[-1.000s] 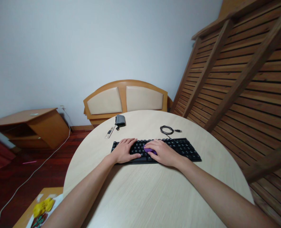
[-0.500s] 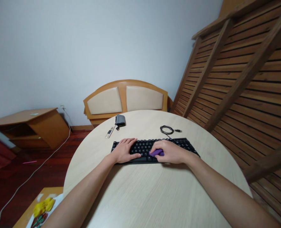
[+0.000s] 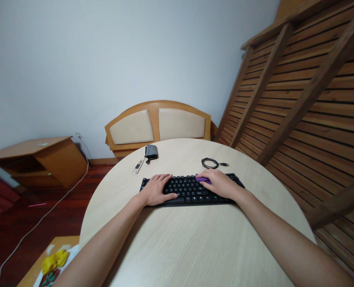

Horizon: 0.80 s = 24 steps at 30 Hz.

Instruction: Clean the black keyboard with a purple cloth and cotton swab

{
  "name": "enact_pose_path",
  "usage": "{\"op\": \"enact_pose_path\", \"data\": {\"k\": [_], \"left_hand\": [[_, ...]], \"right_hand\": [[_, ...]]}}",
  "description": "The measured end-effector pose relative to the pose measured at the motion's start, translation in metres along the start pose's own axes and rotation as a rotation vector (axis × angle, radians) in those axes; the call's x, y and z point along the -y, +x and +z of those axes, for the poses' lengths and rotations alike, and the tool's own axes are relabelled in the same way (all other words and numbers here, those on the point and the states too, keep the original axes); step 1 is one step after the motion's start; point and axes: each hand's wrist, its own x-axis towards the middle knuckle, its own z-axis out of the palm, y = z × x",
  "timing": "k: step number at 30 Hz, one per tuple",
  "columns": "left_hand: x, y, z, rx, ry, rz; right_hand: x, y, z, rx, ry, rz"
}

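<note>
A black keyboard (image 3: 188,191) lies across the middle of a round pale wooden table (image 3: 194,239). My left hand (image 3: 157,189) rests flat on the keyboard's left end, fingers stretched over the keys. Over the keyboard's right part, near its far edge, my right hand (image 3: 218,183) is closed on a small purple object (image 3: 202,179) that presses on the keys. I cannot make out what the purple object is.
A coiled black USB cable (image 3: 212,163) lies beyond the keyboard. A grey pouch (image 3: 151,151) and a small flat strip (image 3: 138,166) sit at the far left of the table. A padded headboard, a slatted wooden frame at right and a low cabinet at left surround the table.
My right hand has carried the purple object from the keyboard's middle to the right and then toward its far edge. My left hand has stayed put.
</note>
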Motion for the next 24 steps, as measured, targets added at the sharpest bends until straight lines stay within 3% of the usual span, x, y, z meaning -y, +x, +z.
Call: {"op": "enact_pose_path", "data": {"k": [5,15,24], "left_hand": [[0.000,0.000,0.000,0.002,-0.002,-0.004],[0.000,0.000,0.000,0.000,-0.002,-0.003],[-0.001,0.000,0.000,-0.008,-0.015,0.003]], "right_hand": [[0.006,0.000,-0.003,0.081,0.053,-0.030],[0.016,-0.001,-0.004,0.108,0.124,-0.095],[0.039,0.001,0.006,0.141,0.163,-0.202]]}}
